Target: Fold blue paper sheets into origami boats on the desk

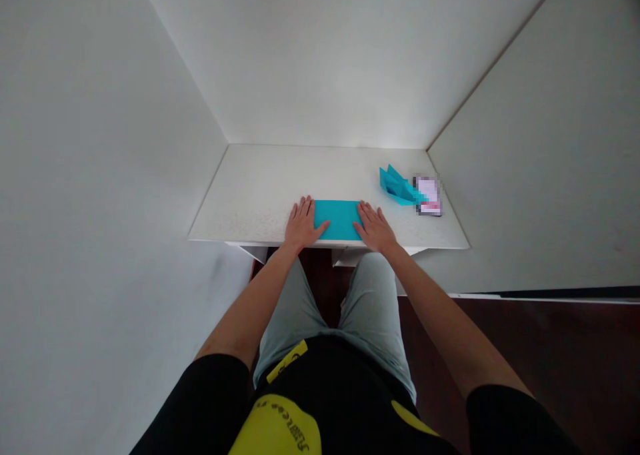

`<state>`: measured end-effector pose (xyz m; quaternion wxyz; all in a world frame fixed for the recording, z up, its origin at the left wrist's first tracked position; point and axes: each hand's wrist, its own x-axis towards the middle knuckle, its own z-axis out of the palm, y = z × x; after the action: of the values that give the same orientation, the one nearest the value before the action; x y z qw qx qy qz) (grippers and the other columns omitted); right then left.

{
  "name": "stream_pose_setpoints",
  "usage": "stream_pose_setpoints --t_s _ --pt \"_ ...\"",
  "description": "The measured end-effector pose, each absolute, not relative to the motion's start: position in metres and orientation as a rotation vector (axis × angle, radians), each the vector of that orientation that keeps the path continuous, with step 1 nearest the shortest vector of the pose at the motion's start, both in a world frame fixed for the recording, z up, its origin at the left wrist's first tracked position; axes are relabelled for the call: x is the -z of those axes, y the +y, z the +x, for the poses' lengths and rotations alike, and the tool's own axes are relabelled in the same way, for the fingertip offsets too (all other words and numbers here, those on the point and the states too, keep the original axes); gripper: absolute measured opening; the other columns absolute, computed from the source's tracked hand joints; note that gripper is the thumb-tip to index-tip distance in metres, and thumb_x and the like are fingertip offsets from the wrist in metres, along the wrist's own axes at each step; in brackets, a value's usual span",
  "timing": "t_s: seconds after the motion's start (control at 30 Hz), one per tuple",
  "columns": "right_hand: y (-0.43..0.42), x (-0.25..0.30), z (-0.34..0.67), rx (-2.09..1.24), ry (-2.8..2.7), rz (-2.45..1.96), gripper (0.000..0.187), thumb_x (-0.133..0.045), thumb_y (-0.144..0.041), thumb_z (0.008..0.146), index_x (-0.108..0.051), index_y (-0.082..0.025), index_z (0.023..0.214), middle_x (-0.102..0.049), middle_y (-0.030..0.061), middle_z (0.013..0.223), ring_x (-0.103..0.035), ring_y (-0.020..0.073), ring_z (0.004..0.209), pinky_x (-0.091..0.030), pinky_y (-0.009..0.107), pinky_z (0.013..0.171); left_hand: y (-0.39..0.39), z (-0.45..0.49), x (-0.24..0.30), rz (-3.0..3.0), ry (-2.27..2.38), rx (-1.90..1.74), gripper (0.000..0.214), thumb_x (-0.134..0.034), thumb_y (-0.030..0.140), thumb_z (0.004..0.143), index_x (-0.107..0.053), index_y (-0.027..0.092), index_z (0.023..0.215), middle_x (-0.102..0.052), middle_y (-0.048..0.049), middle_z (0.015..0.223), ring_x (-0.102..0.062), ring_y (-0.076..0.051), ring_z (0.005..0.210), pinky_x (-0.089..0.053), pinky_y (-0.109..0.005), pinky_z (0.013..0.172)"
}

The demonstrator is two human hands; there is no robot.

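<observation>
A flat rectangular sheet of teal paper (337,219) lies lengthwise near the front edge of the desk, a white speckled laminate desk (250,201). The left hand (302,225) and right hand (375,228) lie palm down at its two short ends, well apart from each other with the sheet between them. Both are open and flat, neither clamped on anything, with each thumb lying over the paper's edge. Whether the sheet is a single layer or already folded cannot be made out.

Further right on the desk sits a folded teal paper model (399,186), its pointed flaps standing up. It touches or nearly touches a small pixelated rectangular object (427,195), pale with pink marks, too blurred to identify.

Plain white walls box the desk in: a back wall (325,61), a left wall (100,121) and a right wall (530,168). A dark reddish-brown floor (550,355) shows below on the right. White brackets (250,251) show under the desk's front edge, mostly hidden in shadow. The person's grey-green shorts (365,301) and black sleeves (510,421) are cut off by the frame.
</observation>
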<state>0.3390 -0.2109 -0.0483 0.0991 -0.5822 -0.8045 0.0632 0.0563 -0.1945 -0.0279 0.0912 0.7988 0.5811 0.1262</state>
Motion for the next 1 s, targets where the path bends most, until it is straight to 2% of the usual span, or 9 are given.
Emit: stream_pose_setpoints --t_s 0.17,0.27,0.33,0.5,0.6,0.67,0.77,0.9,1.0 --pt "-0.223 0.039 0.355 -0.242 -2.507 -1.484 0.066 -0.036 -0.05 0.113 -0.032 -0.026 0.175 -0.035 0.0114 0.179 -0.033 0.0346 0.166 -0.025 0.067 0.134 -0.199 0.054 0.021 2.387 1.675 -0.524 0.074 -0.05 0.056 0.106 -0.043 0.019 0.169 -0.043 -0.0114 0.176 -0.029 -0.03 0.168 -0.027 -0.05 0.136" --pt "-0.231 0.034 0.367 -0.318 -2.584 -1.33 0.08 -0.058 -0.067 0.103 -0.039 -0.03 0.172 -0.038 0.0112 0.178 -0.037 0.0373 0.164 -0.024 0.066 0.134 -0.201 0.052 0.019 2.413 1.604 -0.564 0.053 -0.047 0.047 0.109 -0.059 0.03 0.157 -0.055 -0.0042 0.167 -0.037 -0.026 0.164 -0.029 -0.051 0.134" --pt "-0.234 0.032 0.374 -0.364 -2.587 -1.272 0.091 -0.071 -0.072 0.093 -0.044 -0.03 0.17 -0.043 0.0122 0.175 -0.042 0.04 0.16 -0.026 0.067 0.133 -0.201 0.052 0.018 2.416 1.566 -0.546 0.049 -0.047 0.047 0.109 -0.065 0.032 0.152 -0.058 -0.0032 0.165 -0.041 -0.026 0.162 -0.028 -0.053 0.134" --pt "-0.232 0.03 0.38 -0.42 -2.48 -1.263 0.062 -0.077 -0.059 0.093 -0.069 -0.033 0.149 -0.064 0.0124 0.157 -0.06 0.0391 0.143 -0.041 0.062 0.122 -0.201 0.054 0.018 2.432 1.533 -0.491 0.064 -0.061 0.062 0.101 -0.063 0.029 0.155 -0.053 -0.0063 0.169 -0.041 -0.032 0.162 -0.027 -0.053 0.134" --pt "-0.228 0.029 0.372 -0.414 -2.372 -1.338 0.046 -0.072 -0.056 0.097 -0.077 -0.032 0.136 -0.073 0.0112 0.145 -0.067 0.036 0.131 -0.047 0.057 0.115 -0.202 0.055 0.017 2.448 1.518 -0.493 0.069 -0.061 0.067 0.099 -0.062 0.029 0.156 -0.052 -0.007 0.17 -0.04 -0.032 0.162 -0.026 -0.053 0.134" --pt "-0.226 0.03 0.362 -0.401 -2.235 -1.473 0.043 -0.063 -0.056 0.102 -0.077 -0.03 0.133 -0.078 0.0105 0.134 -0.07 0.034 0.121 -0.05 0.055 0.109 -0.203 0.055 0.017 2.459 1.505 -0.485 0.071 -0.06 0.07 0.099 -0.061 0.028 0.156 -0.052 -0.0076 0.17 -0.039 -0.032 0.163 -0.025 -0.053 0.134" --pt "-0.223 0.033 0.344 -0.355 -2.004 -1.705 0.055 -0.057 -0.061 0.103 -0.069 -0.025 0.143 -0.078 0.0127 0.126 -0.069 0.0354 0.116 -0.052 0.054 0.103 -0.203 0.055 0.015 2.477 1.487 -0.478 0.075 -0.061 0.074 0.097 -0.062 0.027 0.156 -0.052 -0.0087 0.17 -0.039 -0.033 0.163 -0.025 -0.054 0.134" --pt "-0.219 0.039 0.326 -0.192 -1.886 -1.882 0.076 -0.057 -0.066 0.1 -0.051 -0.019 0.159 -0.068 0.0192 0.136 -0.06 0.0411 0.126 -0.05 0.059 0.104 -0.203 0.056 0.015 2.487 1.48 -0.472 0.08 -0.067 0.076 0.092 -0.062 0.026 0.155 -0.052 -0.01 0.17 -0.039 -0.034 0.162 -0.026 -0.056 0.134" --pt "-0.22 0.043 0.319 -0.089 -1.86 -1.9 0.082 -0.053 -0.07 0.1 -0.045 -0.019 0.163 -0.062 0.0222 0.142 -0.056 0.0439 0.13 -0.047 0.061 0.106 -0.204 0.057 0.016 2.499 1.481 -0.483 0.085 -0.071 0.076 0.088 -0.061 0.026 0.155 -0.052 -0.0114 0.169 -0.039 -0.036 0.162 -0.026 -0.057 0.133"
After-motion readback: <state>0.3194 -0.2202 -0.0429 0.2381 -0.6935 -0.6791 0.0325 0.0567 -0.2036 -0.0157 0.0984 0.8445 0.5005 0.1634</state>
